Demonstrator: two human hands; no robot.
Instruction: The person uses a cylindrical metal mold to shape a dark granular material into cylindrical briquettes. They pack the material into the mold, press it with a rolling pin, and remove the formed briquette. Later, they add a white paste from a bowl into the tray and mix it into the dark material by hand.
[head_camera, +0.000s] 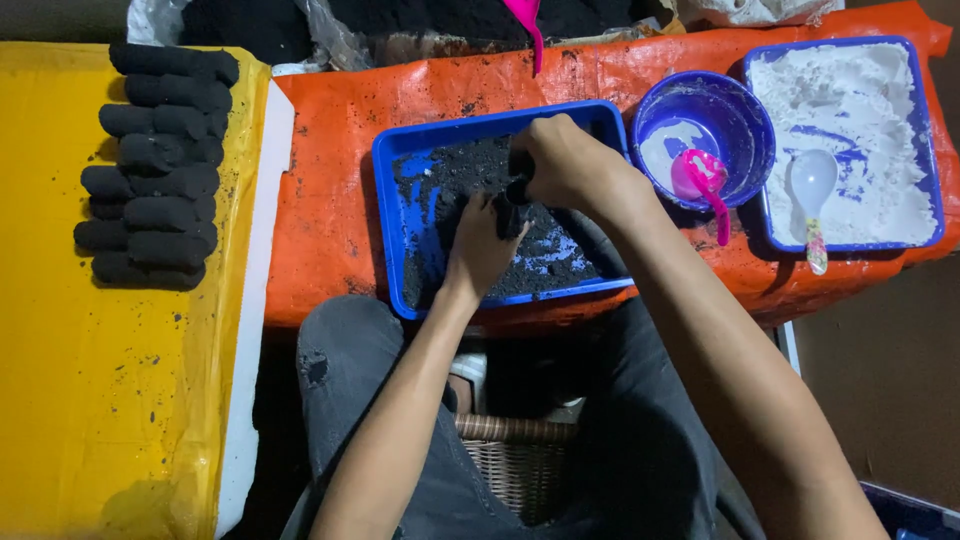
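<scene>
- A small dark cylindrical piece (512, 205) is held upright between the two hands over the blue tray (395, 160), near the tray's middle; its long axis runs roughly from the near edge of the surface toward the far edge as seen from above, though most of it is hidden by fingers.
- The right hand (565, 160) is closed over the far, upper end of the piece, fingers curled and pressed together around it; the left hand (482, 245) is cupped against the near, lower end, fingers closed around its base; both hands are touching it, the left one from the near side.
- The tray is filled with loose black powder (450, 175) and sits on the orange sheet (330, 200) covering the surface.
- Toward the right edge stand a blue bowl (745, 110) with a pink scoop (705, 180), and a blue tray of white powder (850, 100) with a white spoon (812, 185).
- Along the left edge, finished black cylinders (155, 165) are laid in rows on a yellow sheet (100, 380), long axes running left to right.
</scene>
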